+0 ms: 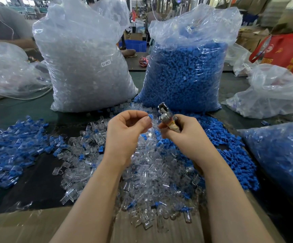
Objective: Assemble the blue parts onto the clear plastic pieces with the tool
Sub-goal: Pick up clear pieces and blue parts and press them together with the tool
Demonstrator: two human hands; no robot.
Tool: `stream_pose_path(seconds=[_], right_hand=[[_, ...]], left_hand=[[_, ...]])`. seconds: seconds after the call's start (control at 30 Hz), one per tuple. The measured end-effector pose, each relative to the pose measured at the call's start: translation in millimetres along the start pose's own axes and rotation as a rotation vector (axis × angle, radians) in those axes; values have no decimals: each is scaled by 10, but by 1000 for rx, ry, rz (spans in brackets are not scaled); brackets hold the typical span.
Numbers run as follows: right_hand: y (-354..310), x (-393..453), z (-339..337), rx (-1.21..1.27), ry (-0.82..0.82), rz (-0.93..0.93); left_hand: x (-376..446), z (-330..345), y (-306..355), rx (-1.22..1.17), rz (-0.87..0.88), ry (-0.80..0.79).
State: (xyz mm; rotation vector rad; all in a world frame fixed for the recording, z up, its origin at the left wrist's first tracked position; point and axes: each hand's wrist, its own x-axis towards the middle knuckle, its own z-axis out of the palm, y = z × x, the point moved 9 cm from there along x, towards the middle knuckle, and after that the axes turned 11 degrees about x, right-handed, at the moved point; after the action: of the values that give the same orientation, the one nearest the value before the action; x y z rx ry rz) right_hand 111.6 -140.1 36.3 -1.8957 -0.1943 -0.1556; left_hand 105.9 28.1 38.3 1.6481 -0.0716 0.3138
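**Two hands raised over a heap of clear and blue plastic parts**

At the centre of the frame, the left hand (pixel 126 127) pinches a small blue part (pixel 150 116) between thumb and forefinger. Just right of it, the right hand (pixel 180 132) wraps its grip around a metal tool (pixel 166 114), whose head points upward. Below both hands, clear plastic pieces (pixel 152 172) lie heaped on the dark table (pixel 37 183). Loose blue parts (pixel 230 146) spread to the right. Behind, a bag of clear pieces (pixel 87 67) stands upper left of centre, a bag of blue parts (pixel 186 74) upper right.
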Motion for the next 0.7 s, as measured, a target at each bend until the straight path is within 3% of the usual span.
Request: stream_pose_path(seconds=[0.2, 0.7], right_hand=[[-19, -23, 151, -44, -106, 9], [-43, -15, 171, -167, -88, -16]], left_hand=[[-1, 17, 16, -8, 17, -18], [-4, -3, 33, 8, 18, -16]])
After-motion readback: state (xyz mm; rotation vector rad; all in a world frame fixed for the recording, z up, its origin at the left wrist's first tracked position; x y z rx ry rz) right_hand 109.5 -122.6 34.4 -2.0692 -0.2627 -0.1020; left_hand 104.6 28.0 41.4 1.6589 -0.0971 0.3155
